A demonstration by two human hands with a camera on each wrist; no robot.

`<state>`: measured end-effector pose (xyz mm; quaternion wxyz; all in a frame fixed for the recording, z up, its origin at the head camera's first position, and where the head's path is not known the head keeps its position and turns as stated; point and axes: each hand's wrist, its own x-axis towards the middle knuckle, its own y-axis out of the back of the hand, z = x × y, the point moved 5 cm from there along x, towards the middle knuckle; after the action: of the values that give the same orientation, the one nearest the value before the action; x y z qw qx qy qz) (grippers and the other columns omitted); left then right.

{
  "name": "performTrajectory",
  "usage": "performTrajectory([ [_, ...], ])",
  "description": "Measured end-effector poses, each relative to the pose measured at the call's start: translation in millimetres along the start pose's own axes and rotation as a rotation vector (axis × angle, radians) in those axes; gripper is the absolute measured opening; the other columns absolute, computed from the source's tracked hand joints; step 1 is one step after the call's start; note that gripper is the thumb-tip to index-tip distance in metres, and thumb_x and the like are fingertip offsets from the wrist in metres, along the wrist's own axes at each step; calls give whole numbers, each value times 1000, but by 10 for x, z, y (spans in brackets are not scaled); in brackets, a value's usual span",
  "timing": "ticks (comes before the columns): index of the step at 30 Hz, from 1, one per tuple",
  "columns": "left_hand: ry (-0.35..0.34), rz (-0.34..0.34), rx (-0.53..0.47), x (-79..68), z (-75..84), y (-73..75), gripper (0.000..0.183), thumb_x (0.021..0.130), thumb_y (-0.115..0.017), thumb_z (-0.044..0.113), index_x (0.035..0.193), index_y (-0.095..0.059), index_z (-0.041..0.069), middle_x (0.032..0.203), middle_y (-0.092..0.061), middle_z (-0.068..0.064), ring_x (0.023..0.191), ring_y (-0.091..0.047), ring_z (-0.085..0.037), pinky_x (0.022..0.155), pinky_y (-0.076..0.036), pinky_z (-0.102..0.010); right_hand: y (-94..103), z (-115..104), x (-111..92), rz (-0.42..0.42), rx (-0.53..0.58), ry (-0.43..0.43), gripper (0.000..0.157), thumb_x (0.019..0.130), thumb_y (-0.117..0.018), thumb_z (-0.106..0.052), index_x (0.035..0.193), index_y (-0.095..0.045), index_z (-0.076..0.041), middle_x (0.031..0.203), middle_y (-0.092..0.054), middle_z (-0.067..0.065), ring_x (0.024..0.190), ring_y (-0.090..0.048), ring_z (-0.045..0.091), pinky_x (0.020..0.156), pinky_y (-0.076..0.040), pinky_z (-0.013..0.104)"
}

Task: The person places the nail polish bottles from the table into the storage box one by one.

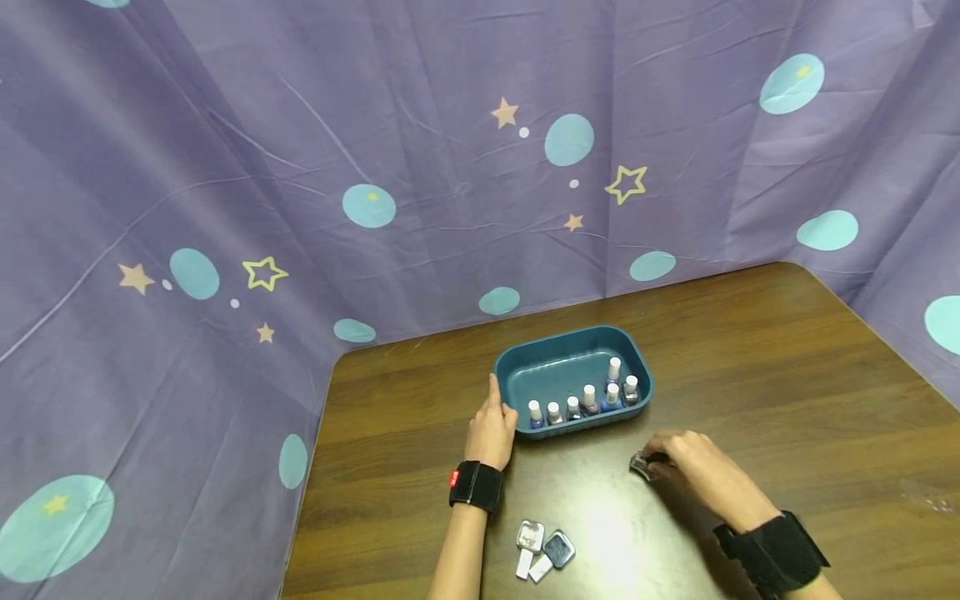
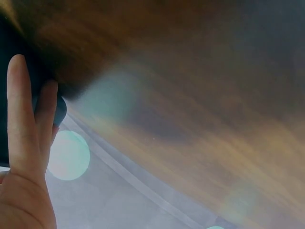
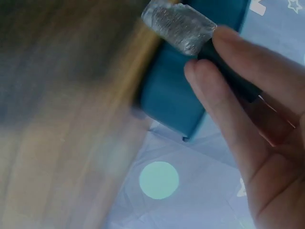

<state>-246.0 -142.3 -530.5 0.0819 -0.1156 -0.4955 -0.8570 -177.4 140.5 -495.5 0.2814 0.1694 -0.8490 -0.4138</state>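
Note:
My right hand (image 1: 693, 467) pinches a nail polish bottle (image 3: 181, 26) by its black cap, just above the table right of the tray's near corner. The bottle's glass looks clear with silvery glitter. My left hand (image 1: 491, 433) rests against the left end of a teal tray (image 1: 547, 375), its index finger straight along the wall; in the left wrist view the fingers (image 2: 21, 114) are straight. Several white-capped nail polish bottles (image 1: 589, 400) stand in the tray, mostly along its near wall and right end.
Two square nail polish bottles with white caps, one clear (image 1: 531, 535) and one dark (image 1: 559, 550), lie on the wooden table (image 1: 405, 483) near its front. A small clear item (image 1: 937, 505) lies at the far right. A purple patterned curtain (image 1: 450, 167) hangs behind the table.

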Motion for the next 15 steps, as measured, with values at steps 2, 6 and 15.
performTrajectory([
  [2,6,0,-1,2,1,4,64,86,-42,19,146,-23,8,102,-61,-12,61,-44,-18,65,-43,-39,54,-34,6,30,-13,17,19,69,-69,-1,83,-66,-13,80,-61,-8,71,-55,2,62,-45,22],
  [6,8,2,1,6,7,9,63,87,-41,19,146,-23,8,104,-61,-12,61,-45,-18,67,-44,-41,170,-92,48,38,-61,4,23,69,-69,0,87,-66,-13,83,-61,-8,74,-56,3,65,-46,22],
  [15,-1,0,-8,4,7,8,63,87,-43,19,146,-24,7,107,-61,-13,66,-50,-20,70,-44,-41,400,-190,164,85,-140,14,26,68,-70,2,88,-67,-15,85,-59,-10,76,-56,3,66,-45,20],
])
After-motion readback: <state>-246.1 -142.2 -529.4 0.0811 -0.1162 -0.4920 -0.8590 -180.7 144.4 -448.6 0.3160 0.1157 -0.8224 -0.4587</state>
